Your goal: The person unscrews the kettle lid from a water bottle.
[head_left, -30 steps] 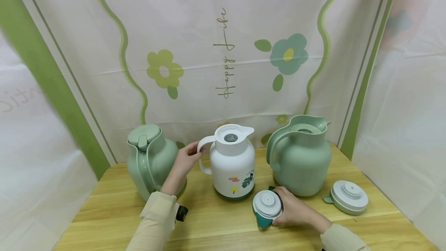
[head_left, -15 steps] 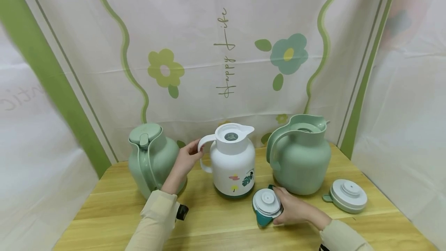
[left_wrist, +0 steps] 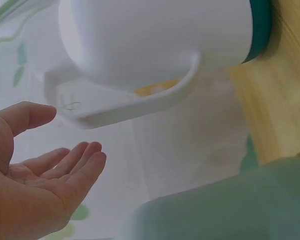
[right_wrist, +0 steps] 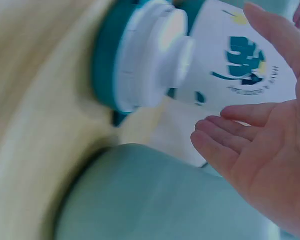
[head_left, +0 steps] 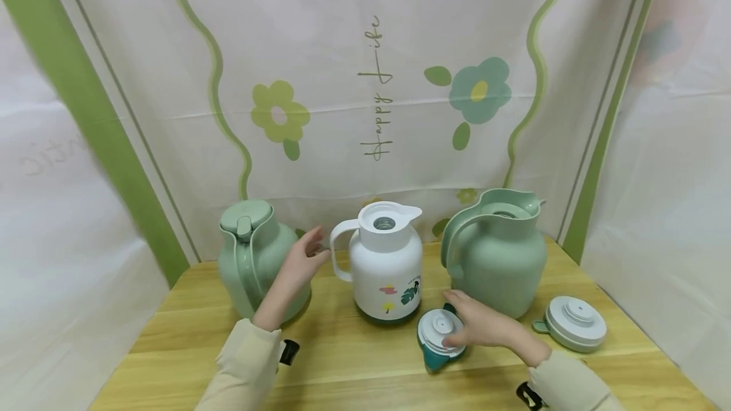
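Note:
A white thermos jug (head_left: 385,271) with a leaf print stands lidless mid-table, its spout to the right. Just left of its handle (left_wrist: 139,107) is my left hand (head_left: 301,260), fingers apart from it and holding nothing; the left wrist view shows a gap between them. In front of the jug a teal and white lid (head_left: 441,330) lies upside down on the table. Over that lid hovers my right hand (head_left: 480,322), its fingers loosely spread. In the right wrist view the palm faces the lid (right_wrist: 150,55) with nothing in its grasp.
On the left stands a green thermos jug (head_left: 259,265) with its lid on. A second green jug (head_left: 502,265), lidless, stands right of the white one. A grey-green lid (head_left: 575,323) lies upside down near the right table edge. A printed curtain (head_left: 331,163) hangs behind.
My left hand has let go of the white jug's handle and drawn back left. My right hand has released the teal lid and risen above it. The view has shifted slightly.

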`<control>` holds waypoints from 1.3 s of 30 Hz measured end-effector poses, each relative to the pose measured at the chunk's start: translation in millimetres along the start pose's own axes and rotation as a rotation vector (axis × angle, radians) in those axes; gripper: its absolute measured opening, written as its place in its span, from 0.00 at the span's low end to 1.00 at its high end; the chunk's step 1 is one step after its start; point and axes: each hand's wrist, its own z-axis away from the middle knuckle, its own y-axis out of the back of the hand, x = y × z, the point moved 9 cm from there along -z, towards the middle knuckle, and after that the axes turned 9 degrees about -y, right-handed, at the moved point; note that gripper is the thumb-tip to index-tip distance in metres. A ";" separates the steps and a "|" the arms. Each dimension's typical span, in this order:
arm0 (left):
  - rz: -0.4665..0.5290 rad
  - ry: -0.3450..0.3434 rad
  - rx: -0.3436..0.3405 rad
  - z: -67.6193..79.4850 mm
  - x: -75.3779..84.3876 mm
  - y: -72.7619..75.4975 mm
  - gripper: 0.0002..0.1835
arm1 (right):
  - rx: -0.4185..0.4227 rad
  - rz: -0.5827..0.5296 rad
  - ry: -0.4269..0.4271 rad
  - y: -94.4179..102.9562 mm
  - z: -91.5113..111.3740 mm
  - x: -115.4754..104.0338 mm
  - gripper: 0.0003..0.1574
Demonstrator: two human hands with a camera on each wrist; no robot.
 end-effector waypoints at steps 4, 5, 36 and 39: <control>-0.017 -0.048 -0.005 15.7 16.6 9.8 0.29 | 0.002 0.007 0.030 8.4 -1.3 -13.7 0.49; -0.012 -0.062 0.005 19.6 20.9 13.2 0.29 | 0.002 0.011 0.043 9.8 -1.5 -17.3 0.47; -0.156 0.132 0.341 64.2 -15.0 104.6 0.50 | 0.117 -0.030 0.355 29.8 -31.7 -131.7 0.24; -0.177 0.179 0.270 63.8 -19.1 102.1 0.49 | 0.124 -0.027 0.366 29.1 -35.3 -140.1 0.25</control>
